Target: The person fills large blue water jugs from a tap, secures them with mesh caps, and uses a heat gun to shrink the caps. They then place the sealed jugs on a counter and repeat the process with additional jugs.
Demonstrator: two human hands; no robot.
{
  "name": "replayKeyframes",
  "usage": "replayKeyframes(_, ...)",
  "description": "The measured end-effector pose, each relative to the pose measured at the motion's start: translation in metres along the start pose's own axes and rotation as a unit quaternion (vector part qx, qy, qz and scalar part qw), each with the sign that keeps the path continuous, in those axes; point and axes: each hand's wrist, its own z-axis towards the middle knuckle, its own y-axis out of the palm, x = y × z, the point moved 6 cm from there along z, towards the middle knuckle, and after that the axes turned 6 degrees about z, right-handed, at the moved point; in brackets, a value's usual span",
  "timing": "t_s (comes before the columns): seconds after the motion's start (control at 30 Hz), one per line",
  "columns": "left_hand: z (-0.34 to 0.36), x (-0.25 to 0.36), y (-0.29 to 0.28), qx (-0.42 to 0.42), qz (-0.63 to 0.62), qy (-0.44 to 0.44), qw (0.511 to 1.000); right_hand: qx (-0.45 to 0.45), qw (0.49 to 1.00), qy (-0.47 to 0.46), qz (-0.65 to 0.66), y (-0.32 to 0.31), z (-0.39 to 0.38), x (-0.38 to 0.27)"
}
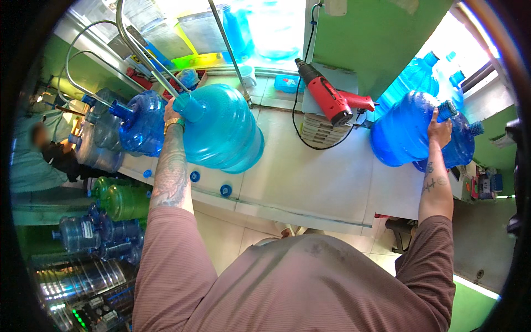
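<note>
On the left of the counter a large light-blue water jug (224, 130) stands under a curved metal filling pipe (145, 55), whose end reaches its neck. My left hand (171, 112), with a gold band at the wrist, closes around that neck; the jug hides some of its fingers. Far to the right, my right hand (440, 131) grips the neck of a darker blue water jug (399, 133), which stands at the counter's right end. Another blue jug (462, 145) is just beyond that hand.
A red heat gun (331, 94) with a black cord lies on a stack between the jugs. Blue caps (225, 190) dot the counter's front edge (287, 213). More jugs (145, 123) line the left, where a person (33, 157) is beside them. Green jugs (124, 202) lie below.
</note>
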Motion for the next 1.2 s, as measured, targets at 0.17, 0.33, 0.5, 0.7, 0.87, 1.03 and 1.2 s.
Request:
replayKeyframes(0.17, 0.001, 0.0, 0.002, -0.017, -0.001, -0.008, 1.0, -0.017, 1.0, 0.011, -0.003, 0.002, 0.0, 0.002)
replayKeyframes(0.33, -0.012, 0.013, -0.009, -0.008, -0.003, 0.006, 1.0, 0.005, 1.0, 0.002, -0.015, 0.0, 0.0, 0.0)
replayKeyframes(0.5, -0.022, 0.022, -0.018, 0.007, 0.006, -0.007, 1.0, -0.025, 0.999, 0.016, -0.011, 0.006, 0.002, 0.004)
replayKeyframes(0.7, -0.017, 0.019, -0.014, -0.009, -0.01, -0.007, 1.0, 0.02, 1.0, -0.001, -0.018, 0.002, 0.001, 0.002)
replayKeyframes(0.87, -0.015, 0.017, -0.012, -0.01, -0.006, -0.002, 1.0, 0.002, 1.0, 0.008, 0.001, -0.001, 0.0, 0.0)
replayKeyframes(1.03, -0.022, 0.022, -0.017, 0.009, 0.005, 0.015, 1.0, 0.004, 1.0, 0.005, -0.003, -0.003, -0.001, -0.001)
replayKeyframes(1.2, -0.025, 0.024, -0.02, 0.015, 0.007, 0.01, 1.0, 0.014, 1.0, -0.007, -0.008, 0.0, 0.0, 0.0)
